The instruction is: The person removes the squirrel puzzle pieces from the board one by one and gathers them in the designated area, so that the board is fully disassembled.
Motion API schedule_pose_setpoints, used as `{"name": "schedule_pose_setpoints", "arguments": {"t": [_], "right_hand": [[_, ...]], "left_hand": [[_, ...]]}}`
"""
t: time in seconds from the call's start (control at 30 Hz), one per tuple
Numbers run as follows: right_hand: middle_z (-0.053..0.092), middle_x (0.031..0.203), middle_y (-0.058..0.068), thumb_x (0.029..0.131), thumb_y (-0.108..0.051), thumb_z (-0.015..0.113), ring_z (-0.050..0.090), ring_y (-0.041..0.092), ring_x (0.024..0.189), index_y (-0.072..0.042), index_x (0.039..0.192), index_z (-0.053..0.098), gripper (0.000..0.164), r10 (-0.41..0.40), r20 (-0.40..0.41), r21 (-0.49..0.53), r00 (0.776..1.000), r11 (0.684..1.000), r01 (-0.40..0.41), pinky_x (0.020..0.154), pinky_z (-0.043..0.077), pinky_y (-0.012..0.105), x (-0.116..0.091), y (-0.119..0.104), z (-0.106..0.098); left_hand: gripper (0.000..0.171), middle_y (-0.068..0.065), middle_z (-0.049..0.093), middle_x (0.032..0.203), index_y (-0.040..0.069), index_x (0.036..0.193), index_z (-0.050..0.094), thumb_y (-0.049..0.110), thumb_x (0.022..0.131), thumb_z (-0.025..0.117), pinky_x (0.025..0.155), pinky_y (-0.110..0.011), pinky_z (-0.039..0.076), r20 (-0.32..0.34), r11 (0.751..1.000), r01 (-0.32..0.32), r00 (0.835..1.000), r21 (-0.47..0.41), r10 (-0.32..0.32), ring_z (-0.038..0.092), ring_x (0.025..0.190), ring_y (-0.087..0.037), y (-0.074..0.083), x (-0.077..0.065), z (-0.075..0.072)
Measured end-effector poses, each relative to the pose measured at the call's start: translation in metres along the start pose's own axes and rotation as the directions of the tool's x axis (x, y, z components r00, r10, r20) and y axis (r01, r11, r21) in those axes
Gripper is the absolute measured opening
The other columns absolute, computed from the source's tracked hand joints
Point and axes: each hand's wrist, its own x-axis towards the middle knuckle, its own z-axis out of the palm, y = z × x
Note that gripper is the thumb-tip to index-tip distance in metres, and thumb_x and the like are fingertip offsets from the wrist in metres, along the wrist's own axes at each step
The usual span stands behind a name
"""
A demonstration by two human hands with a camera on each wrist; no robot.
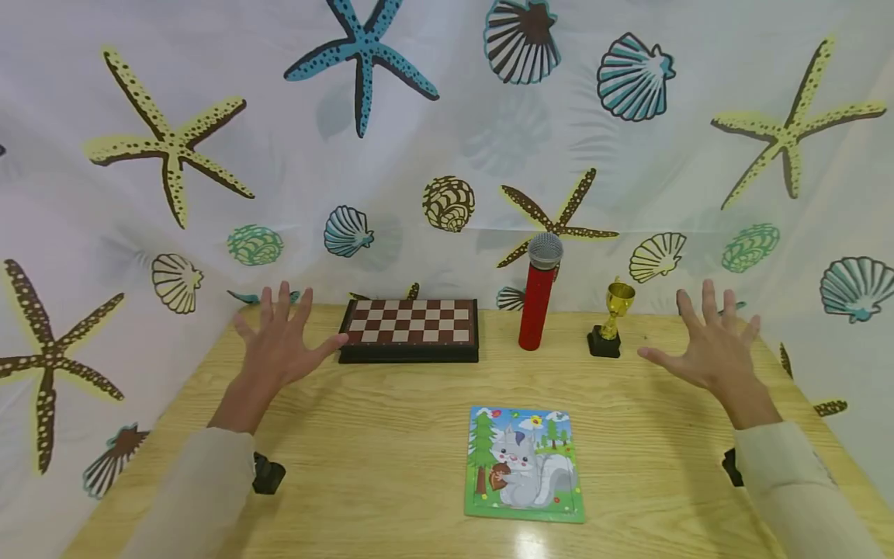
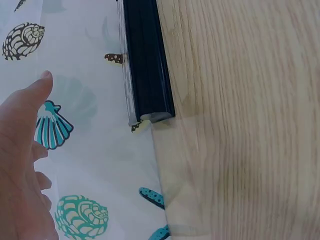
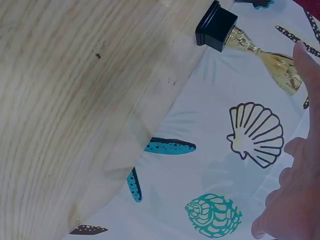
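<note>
My left hand hovers over the left of the table, fingers spread, its thumb overlapping the corner of a brown-and-white chessboard box in the head view. On the other side my right hand is spread too and holds nothing. Closest to it is a small gold trophy cup on a black base. A microphone with a red handle and grey mesh head stands upright between box and trophy. Nearer me lies a flat squirrel picture puzzle. The left wrist view shows the box's dark side beyond my thumb.
The light wood table meets a white cloth printed with starfish and shells, which hangs behind and along both sides. The box, microphone and trophy stand in a row near the table's back edge. A black wrist device shows by my left sleeve.
</note>
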Motion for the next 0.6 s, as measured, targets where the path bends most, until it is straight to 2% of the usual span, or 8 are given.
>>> {"name": "schedule_pose_setpoints", "arguments": {"t": [0.13, 0.27, 0.43, 0.6], "right_hand": [[-0.011, 0.158, 0.022, 0.076, -0.076, 0.052, -0.004, 0.054, 0.141, -0.013, 0.154, 0.005, 0.111, -0.026, -0.008, 0.009, 1.0, 1.0, 0.026, 0.096, 0.0, 0.082, -0.002, -0.012, -0.005], [-0.004, 0.158, 0.023, 0.077, -0.074, 0.053, 0.0, 0.052, 0.142, -0.014, 0.154, 0.004, 0.109, -0.06, -0.015, 0.032, 0.998, 0.998, 0.061, 0.095, 0.003, 0.082, -0.006, -0.026, -0.009], [0.004, 0.158, 0.023, 0.078, -0.069, 0.057, 0.007, 0.05, 0.142, -0.011, 0.153, 0.013, 0.105, -0.108, -0.021, 0.08, 0.994, 0.991, 0.109, 0.099, 0.007, 0.079, -0.011, -0.044, -0.011], [0.011, 0.158, 0.023, 0.079, -0.063, 0.061, 0.012, 0.049, 0.142, -0.005, 0.151, 0.022, 0.1, -0.147, 0.017, 0.158, 0.989, 0.977, 0.142, 0.104, 0.011, 0.073, -0.015, -0.061, -0.009]], "left_hand": [[0.101, -0.026, 0.0, 0.157, 0.009, 0.153, 0.015, 0.077, 0.083, 0.04, 0.096, -0.081, -0.005, 0.03, 1.0, -0.019, 0.999, -0.008, 0.019, -0.005, 0.143, -0.05, 0.01, -0.004, -0.003], [0.099, -0.022, 0.001, 0.159, 0.011, 0.153, 0.014, 0.074, 0.083, 0.045, 0.098, -0.08, -0.002, 0.036, 0.998, -0.06, 0.997, -0.02, 0.061, -0.005, 0.144, -0.047, 0.025, -0.008, -0.001], [0.099, -0.018, 0.003, 0.16, 0.012, 0.153, 0.015, 0.069, 0.082, 0.053, 0.103, -0.077, 0.002, 0.031, 0.991, -0.132, 0.991, -0.022, 0.132, -0.003, 0.146, -0.042, 0.052, -0.013, 0.005], [0.097, -0.014, 0.005, 0.161, 0.014, 0.153, 0.017, 0.066, 0.082, 0.057, 0.104, -0.075, 0.003, 0.023, 0.975, -0.221, 0.975, -0.034, 0.222, -0.001, 0.147, -0.039, 0.082, -0.019, 0.013]]}}
